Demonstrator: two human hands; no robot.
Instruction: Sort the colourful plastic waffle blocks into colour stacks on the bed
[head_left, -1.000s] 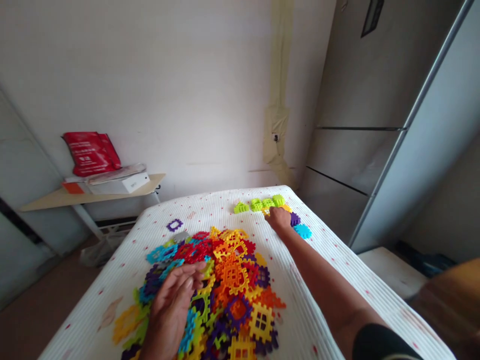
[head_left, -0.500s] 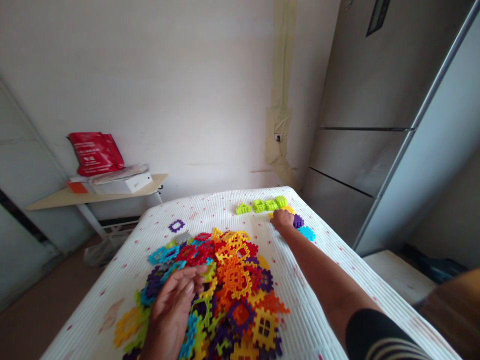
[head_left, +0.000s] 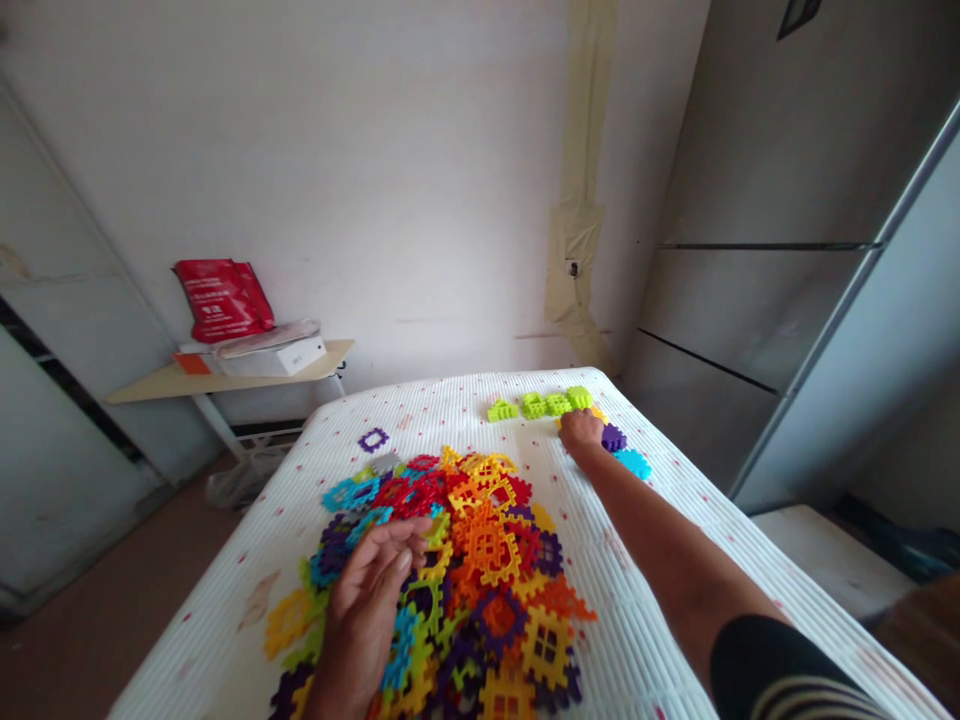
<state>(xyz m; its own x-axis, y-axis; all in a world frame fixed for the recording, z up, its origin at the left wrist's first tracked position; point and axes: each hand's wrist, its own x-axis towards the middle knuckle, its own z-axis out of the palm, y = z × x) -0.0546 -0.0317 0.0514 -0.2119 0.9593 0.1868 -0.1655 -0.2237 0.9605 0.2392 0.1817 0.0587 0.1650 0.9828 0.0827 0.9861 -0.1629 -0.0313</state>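
My right hand point(head_left: 583, 430) reaches to the far right of the table. Its fingers are closed around a yellow toothed plastic building block point(head_left: 560, 423), mostly hidden by the hand. Light green blocks point(head_left: 557, 404) stand in a row just beyond it. Purple blocks point(head_left: 613, 437) and light blue blocks point(head_left: 634, 462) lie on its near right side. My left hand point(head_left: 379, 575) hovers over the left part of a large heap of loose, colourful toothed building blocks point(head_left: 486, 545). The thumb and fingers are loosely curved and apart, with nothing seen between them.
A white quilted cloth point(head_left: 442, 410) with red dots covers the table. One purple frame-shaped block point(head_left: 373, 440) lies apart at the far left. A side table point(head_left: 184, 382) holds a white box point(head_left: 281, 355) and a red bag point(head_left: 221, 300). A grey fridge point(head_left: 750, 280) stands at the right.
The whole view has shifted, so the table and blocks appear farther right. Both hands keep nearly the same places over the table and the same finger shapes.
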